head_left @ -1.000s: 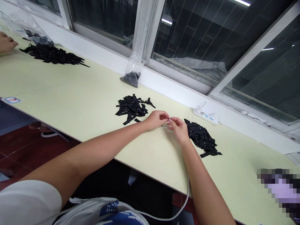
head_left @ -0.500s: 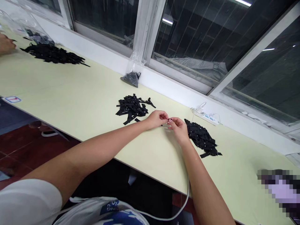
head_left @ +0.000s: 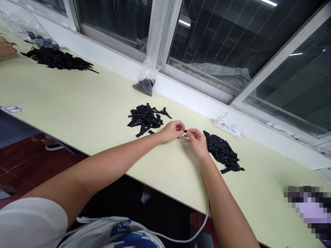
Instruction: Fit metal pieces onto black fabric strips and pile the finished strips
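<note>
Over the pale yellow table [head_left: 103, 117], my left hand [head_left: 174, 131] and my right hand [head_left: 196, 139] meet fingertip to fingertip. A small black strip [head_left: 185, 131] is pinched between them, one end in each hand. Left of my left hand lies a loose pile of black strips [head_left: 146, 119] with small shiny bits on it. Close on the right of my right hand is a denser pile of black strips [head_left: 223, 151]. A tiny dark piece [head_left: 178, 137] rests on the table just below my left fingertips.
A clear bag with dark contents [head_left: 144, 86] leans by the window wall. Behind the right pile is a white power strip [head_left: 229, 130]. Another person's hand [head_left: 6, 48] is at the far left, near a larger black pile [head_left: 57, 59]. A white cable [head_left: 191, 239] crosses my lap.
The fingertips of my two hands have parted slightly, and more of the black strip shows between them. The piles have not moved.
</note>
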The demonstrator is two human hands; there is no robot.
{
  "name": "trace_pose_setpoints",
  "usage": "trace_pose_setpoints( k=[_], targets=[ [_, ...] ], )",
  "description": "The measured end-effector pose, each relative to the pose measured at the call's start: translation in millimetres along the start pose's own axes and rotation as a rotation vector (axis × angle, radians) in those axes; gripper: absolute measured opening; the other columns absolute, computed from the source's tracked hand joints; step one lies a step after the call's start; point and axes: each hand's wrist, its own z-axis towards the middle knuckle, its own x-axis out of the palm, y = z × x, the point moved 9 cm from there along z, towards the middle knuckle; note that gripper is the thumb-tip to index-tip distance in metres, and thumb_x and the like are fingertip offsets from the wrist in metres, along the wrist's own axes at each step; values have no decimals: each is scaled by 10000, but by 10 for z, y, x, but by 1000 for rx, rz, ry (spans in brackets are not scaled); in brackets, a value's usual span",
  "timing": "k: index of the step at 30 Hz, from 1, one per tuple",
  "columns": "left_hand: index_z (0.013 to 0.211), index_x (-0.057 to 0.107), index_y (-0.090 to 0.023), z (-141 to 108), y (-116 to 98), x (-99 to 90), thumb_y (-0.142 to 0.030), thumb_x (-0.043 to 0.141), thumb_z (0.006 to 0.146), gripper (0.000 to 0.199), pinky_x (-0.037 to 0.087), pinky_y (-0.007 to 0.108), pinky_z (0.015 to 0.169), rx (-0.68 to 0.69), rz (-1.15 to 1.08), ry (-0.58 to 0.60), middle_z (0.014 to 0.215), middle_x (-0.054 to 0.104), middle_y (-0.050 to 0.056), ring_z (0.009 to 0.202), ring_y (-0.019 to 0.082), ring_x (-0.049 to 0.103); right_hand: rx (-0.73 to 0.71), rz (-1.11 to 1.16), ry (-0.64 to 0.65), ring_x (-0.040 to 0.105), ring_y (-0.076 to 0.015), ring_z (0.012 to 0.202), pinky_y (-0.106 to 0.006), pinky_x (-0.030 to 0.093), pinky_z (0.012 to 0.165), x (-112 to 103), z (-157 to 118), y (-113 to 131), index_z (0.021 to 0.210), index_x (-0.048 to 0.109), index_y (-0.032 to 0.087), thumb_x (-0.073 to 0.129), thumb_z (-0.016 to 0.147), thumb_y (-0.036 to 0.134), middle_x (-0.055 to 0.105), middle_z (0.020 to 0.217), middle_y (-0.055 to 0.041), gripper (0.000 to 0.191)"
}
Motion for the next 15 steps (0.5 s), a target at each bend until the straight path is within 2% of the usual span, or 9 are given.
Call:
trace_pose_setpoints(
  k=[10,15],
  targets=[
    [858,677,-135,-5,-7,-36,-119,658,727,133,500,284,771,-43,38,-32,863,697,45,778,126,626,-2,-2,-3,680,-174,785,-276,565,636,4,-9,23,898,634,199,792,671,585,660,836,-13,476],
    [843,690,-140,-8,-21,-64,-139,673,725,119,503,281,758,-40,68,-54,849,715,50,785,139,644,-2,-5,-11,678,-172,791,-272,563,636,-6,-12,32,906,640,195,782,678,576,667,852,-17,466]
  ],
)
